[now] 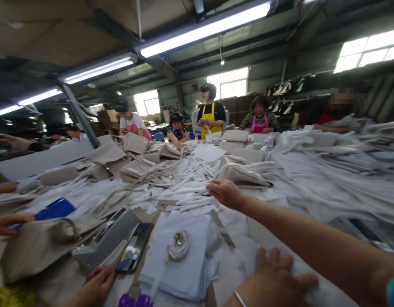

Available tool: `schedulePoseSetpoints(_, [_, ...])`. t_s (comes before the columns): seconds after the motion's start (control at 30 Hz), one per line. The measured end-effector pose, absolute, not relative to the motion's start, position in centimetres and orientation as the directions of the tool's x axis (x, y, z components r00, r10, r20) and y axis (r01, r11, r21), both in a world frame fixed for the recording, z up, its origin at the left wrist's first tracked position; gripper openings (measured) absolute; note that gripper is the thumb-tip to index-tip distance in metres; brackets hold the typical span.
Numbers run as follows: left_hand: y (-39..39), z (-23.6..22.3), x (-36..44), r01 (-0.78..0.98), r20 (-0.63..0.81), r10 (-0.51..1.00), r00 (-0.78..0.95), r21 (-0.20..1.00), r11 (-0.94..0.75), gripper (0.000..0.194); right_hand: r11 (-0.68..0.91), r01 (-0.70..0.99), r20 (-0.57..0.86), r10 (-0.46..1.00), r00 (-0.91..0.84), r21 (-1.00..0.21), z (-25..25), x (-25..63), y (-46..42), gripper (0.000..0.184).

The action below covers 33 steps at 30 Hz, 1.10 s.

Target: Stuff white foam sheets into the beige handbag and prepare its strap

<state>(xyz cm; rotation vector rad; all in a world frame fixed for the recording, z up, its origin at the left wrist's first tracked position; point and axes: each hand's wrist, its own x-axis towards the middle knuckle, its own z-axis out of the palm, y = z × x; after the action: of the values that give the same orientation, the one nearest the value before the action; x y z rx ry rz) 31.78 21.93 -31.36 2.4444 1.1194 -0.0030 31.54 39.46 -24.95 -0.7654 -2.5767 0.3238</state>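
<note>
My left hand (273, 273), with a bracelet on its wrist, lies palm down at the bottom, on thin white sheets. Its fingers are spread and hold nothing. Stretched out from the right, my right hand (225, 192) has its fingers closed at the end of a white wrapped strap (197, 187) in a heap of similar strips. Just beyond it rests a beige bag (243, 174) with white wrapping on it. In front of me sits a stack of white sheets (174, 273) with a coiled strap (178, 245) in clear wrap on top.
To the left, a co-worker's hand (96, 283) is near a phone (134, 247) and a grey tape dispenser (109, 238). Another hand (16, 221) touches a blue object (56, 209) above a beige bag (40, 247). A purple object (135, 300) lies at the bottom. Several people work across the table.
</note>
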Motion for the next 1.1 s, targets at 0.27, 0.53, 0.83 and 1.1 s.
schedulePoseSetpoints(0.27, [21.1, -30.4, 34.3, 0.649, -0.063, 0.729, 0.681, 0.511, -0.563, 0.073, 0.612, 0.525, 0.127, 0.714, -0.689, -0.592, -29.1, 49.4, 32.0, 0.016])
schedulePoseSetpoints(0.53, [21.1, -29.6, 36.2, 0.72, -0.11, 0.75, 0.652, 0.402, -0.566, 0.069, 0.411, 0.575, 0.046, 0.839, -0.542, -0.707, -34.1, 54.4, 30.5, 0.024])
schedulePoseSetpoints(0.83, [21.4, -30.2, 36.3, 0.746, -0.141, 0.774, 0.618, 0.416, -0.52, 0.074, 0.481, 0.622, 0.042, 0.81, -0.585, -0.619, -36.2, 55.2, 31.2, 0.017])
schedulePoseSetpoints(1.1, [21.6, -30.0, 36.3, 0.743, -0.164, 0.767, 0.621, 0.437, -0.508, 0.074, 0.533, 0.621, 0.012, 0.764, -0.646, -0.575, -35.0, 56.4, 30.5, 0.021])
